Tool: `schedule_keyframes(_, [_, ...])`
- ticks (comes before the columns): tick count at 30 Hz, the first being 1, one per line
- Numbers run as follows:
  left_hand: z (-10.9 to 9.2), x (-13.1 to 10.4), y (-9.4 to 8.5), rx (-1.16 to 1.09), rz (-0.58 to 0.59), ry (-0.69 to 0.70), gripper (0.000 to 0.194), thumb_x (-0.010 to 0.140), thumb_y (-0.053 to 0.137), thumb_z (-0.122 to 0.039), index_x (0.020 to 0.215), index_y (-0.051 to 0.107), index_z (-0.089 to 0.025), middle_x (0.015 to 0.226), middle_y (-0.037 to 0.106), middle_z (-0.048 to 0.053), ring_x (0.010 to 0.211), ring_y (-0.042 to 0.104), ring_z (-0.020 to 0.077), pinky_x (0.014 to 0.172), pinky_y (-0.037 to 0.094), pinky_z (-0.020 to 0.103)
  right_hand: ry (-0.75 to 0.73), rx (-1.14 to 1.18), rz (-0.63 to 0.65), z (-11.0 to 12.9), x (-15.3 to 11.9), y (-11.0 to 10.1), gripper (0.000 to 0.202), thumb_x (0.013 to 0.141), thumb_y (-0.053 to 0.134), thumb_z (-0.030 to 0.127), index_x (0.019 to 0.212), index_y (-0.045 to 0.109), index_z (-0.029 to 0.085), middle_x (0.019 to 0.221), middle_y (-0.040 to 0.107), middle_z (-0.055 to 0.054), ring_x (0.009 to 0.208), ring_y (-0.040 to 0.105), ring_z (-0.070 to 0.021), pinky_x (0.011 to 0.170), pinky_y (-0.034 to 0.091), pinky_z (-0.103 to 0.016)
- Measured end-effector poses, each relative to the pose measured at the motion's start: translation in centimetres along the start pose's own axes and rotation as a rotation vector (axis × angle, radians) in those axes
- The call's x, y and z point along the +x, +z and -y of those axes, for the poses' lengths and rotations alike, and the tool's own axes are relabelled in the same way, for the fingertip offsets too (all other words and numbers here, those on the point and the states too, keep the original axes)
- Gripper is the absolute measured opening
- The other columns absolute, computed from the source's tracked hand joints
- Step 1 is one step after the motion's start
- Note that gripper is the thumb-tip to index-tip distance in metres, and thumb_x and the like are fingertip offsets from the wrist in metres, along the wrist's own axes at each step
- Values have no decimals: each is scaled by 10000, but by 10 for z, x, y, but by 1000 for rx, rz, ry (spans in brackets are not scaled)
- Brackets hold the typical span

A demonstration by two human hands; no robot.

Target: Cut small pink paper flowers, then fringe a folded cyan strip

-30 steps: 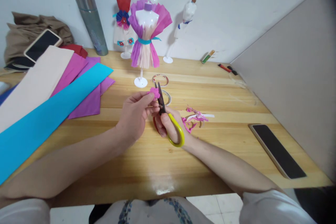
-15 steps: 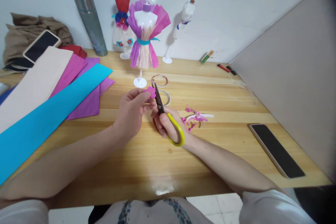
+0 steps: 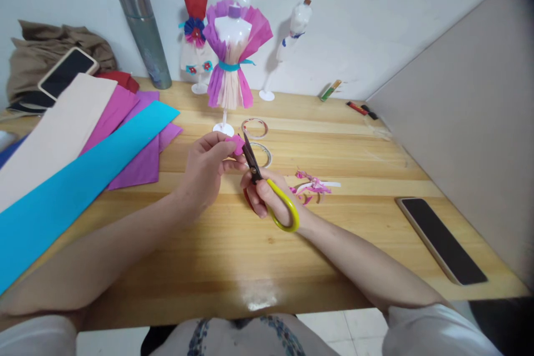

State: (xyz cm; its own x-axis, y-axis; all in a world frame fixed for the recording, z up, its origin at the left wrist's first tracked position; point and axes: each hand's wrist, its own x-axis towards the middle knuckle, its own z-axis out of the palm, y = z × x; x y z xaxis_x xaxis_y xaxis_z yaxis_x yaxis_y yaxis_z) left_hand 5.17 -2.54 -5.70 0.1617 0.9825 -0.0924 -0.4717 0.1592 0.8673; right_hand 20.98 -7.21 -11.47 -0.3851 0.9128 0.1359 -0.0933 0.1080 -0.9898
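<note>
Between the thumb and fingers of my left hand [image 3: 204, 169] is a small piece of pink paper [image 3: 236, 145]. My right hand [image 3: 269, 194] is closed on a pair of scissors [image 3: 283, 206] with a yellow handle loop and dark blades, which point up and away from me. The blades are slightly parted, at the right edge of the pink paper. Just beyond both hands stands a mini mannequin [image 3: 229, 67] in a purple, pink and cream paper dress with a blue belt. Two tape rolls [image 3: 267, 151] lie behind the scissors.
Pink paper scraps [image 3: 311, 184] lie right of my right hand. A phone [image 3: 442, 239] rests at the right. Coloured paper sheets [image 3: 104, 147] spread over the left side, with a thermos [image 3: 144, 33] behind. More mannequins [image 3: 196, 28] stand by the wall.
My left hand has shifted slightly left with the pink paper. The scissor blades have opened a little, and the yellow loop has moved slightly to the right.
</note>
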Motion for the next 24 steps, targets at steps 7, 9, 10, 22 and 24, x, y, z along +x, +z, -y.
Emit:
schedule_keyframes(7, [-4, 0, 0, 121, 15, 19, 150, 627, 769, -210, 564, 647, -148, 580, 649, 4, 531, 594, 110, 562, 539, 244, 22, -81, 29, 7, 1, -3, 572, 936, 520, 764, 930, 549, 193, 644, 492, 56, 460, 482, -90, 465, 412, -240])
schedule_keyframes(9, [-5, 1, -1, 144, 28, 15, 159, 627, 770, -225, 561, 645, -151, 582, 644, 0, 533, 588, 105, 563, 534, 239, 18, -108, 34, 7, 1, -4, 572, 940, 516, 761, 933, 549, 191, 643, 496, 52, 472, 490, -93, 473, 411, -236])
schedule_keyframes(10, [-6, 1, -1, 154, 31, 9, 158, 625, 767, -230, 561, 645, -152, 580, 640, -1, 537, 589, 105, 565, 533, 239, 10, -119, 36, 6, 1, -5, 565, 945, 516, 754, 936, 549, 190, 648, 497, 51, 476, 491, -92, 476, 410, -234])
schedule_keyframes(22, [-6, 1, -1, 193, 42, -55, 113, 615, 744, -203, 559, 661, -150, 572, 633, 4, 552, 603, 114, 566, 536, 238, -21, -161, 6, 9, 2, -4, 534, 953, 523, 736, 904, 538, 204, 589, 472, 72, 443, 432, -90, 452, 383, -233])
schedule_keyframes(24, [-6, 1, -1, 187, 47, -49, 113, 619, 742, -200, 558, 662, -149, 571, 632, 4, 554, 603, 112, 564, 534, 232, -23, -153, 5, 9, 2, -4, 521, 962, 526, 719, 895, 535, 203, 586, 473, 72, 437, 427, -87, 449, 376, -232])
